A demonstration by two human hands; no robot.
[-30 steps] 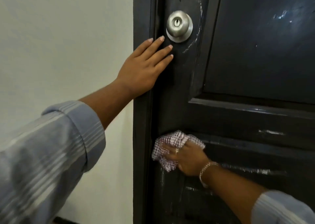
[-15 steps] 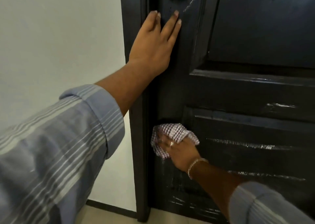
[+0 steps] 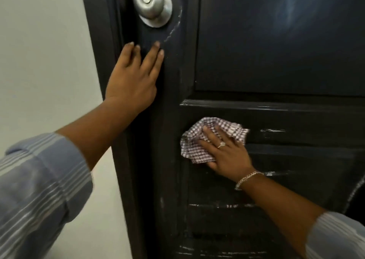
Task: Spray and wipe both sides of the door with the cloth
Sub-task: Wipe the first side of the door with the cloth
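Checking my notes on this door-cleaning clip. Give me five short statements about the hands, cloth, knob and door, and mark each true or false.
1. The left hand lies flat on the door below the knob. True.
2. The right hand presses a checked cloth against the door. True.
3. The left hand grips the knob. False: its fingertips stop short of the knob and touch only the door.
4. The cloth is plain white. False: it has a fine dark check.
5. The right wrist wears a bracelet. True.
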